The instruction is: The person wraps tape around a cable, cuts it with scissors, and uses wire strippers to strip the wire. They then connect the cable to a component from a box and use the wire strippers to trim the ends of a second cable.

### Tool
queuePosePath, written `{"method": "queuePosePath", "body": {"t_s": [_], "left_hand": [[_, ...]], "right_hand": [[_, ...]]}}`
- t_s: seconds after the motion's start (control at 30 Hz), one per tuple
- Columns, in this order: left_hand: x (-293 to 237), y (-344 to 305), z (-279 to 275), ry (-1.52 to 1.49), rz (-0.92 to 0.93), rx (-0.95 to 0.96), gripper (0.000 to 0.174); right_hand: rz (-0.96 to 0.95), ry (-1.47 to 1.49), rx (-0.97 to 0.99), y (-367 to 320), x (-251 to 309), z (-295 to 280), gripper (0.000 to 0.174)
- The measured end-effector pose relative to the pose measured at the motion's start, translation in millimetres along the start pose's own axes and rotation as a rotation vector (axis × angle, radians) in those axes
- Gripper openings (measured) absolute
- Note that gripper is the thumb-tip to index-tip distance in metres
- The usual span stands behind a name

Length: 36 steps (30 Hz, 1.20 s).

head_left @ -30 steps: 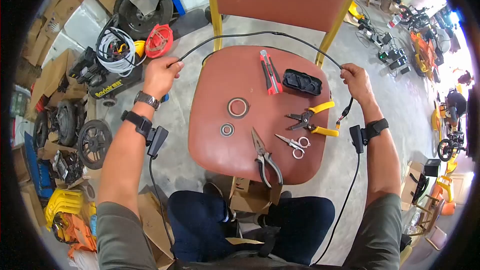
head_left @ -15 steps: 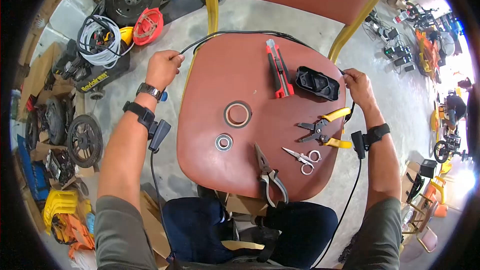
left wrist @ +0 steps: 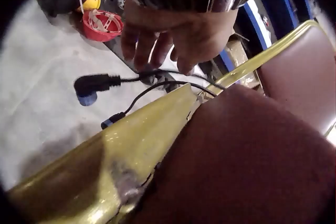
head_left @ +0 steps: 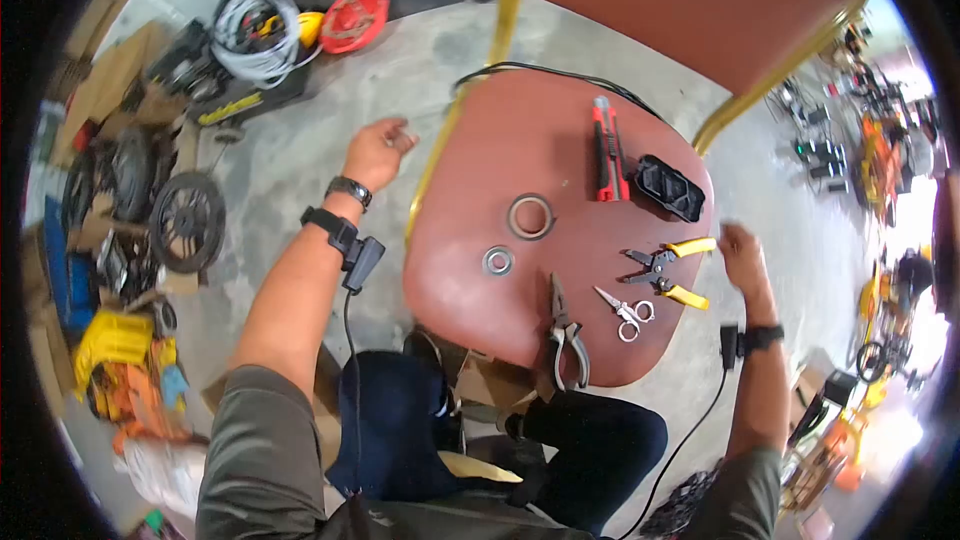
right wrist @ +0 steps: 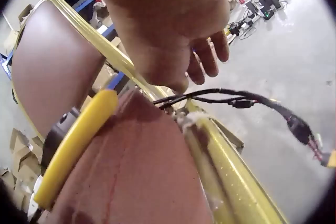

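Observation:
A black cable (head_left: 560,74) lies along the back edge of the brown chair seat (head_left: 470,180). Its two plug ends (left wrist: 97,83) hang past the gold frame by my left hand (head_left: 378,155), whose fingers are loose and hold nothing. Over the opposite side, the wired end with a connector (right wrist: 299,128) sticks out below my right hand (head_left: 742,258); its fingers hang relaxed and empty. Nearest that hand are yellow-handled wire strippers (head_left: 660,268). Folding scissors (head_left: 628,320), long-nose pliers (head_left: 559,310), a red utility knife (head_left: 609,155) and a black plastic shell (head_left: 669,188) share the seat.
A tape roll (head_left: 512,218) and a smaller ring (head_left: 488,260) lie left of the tools. The chair's backrest (head_left: 690,10) rises behind. On the floor at left are a red helmet (head_left: 355,18), a wheel (head_left: 187,222) and cartons. Thin cords run from both wrist cameras.
Both hands have let go of the cable, which was held stretched above the seat and now rests along its back. My right hand has moved down toward the wire strippers; the head view has turned.

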<state>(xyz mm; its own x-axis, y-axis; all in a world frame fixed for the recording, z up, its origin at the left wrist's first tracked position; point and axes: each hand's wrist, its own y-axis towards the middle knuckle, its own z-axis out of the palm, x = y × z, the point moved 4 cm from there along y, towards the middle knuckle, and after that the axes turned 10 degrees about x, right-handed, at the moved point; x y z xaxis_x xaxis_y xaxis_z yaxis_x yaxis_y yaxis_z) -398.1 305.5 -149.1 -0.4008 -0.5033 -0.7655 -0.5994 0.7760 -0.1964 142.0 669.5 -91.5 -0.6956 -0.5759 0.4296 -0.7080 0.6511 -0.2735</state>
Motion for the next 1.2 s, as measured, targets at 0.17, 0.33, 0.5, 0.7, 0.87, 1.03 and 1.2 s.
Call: {"method": "queuePosePath", "body": {"t_s": [0.17,0.33,0.5,0.7,0.87,1.03,1.2], "left_hand": [[69,-151,-27,-0.097,-0.324,0.091,0.032],[159,-289,-13,-0.245,-0.491,0.034,0.025],[182,-384,25,-0.497,-0.575,0.036,0.015],[170,-418,-8,-0.691,-0.498,-0.114,0.017],[94,-417,-71,-0.644,-0.213,-0.169,0.026],[-88,-472,-122,-0.715,0.4,0.022,0.072],[-272,-578,-142,-0.198,1.237,-0.174,0.109]], "right_hand": [[0.07,-0.163,0.21,-149,-48,17,0.021],[0.294,0.403,0.178,-299,-85,62,0.015],[0.608,0.51,0.208,-408,-52,108,0.017],[0.432,0.405,0.143,-459,-33,103,0.022],[0.274,0.373,-0.104,-439,27,67,0.025],[0.228,0.281,-0.095,-425,107,74,0.031],[0.07,0.144,0.074,-413,119,139,0.034]]}}
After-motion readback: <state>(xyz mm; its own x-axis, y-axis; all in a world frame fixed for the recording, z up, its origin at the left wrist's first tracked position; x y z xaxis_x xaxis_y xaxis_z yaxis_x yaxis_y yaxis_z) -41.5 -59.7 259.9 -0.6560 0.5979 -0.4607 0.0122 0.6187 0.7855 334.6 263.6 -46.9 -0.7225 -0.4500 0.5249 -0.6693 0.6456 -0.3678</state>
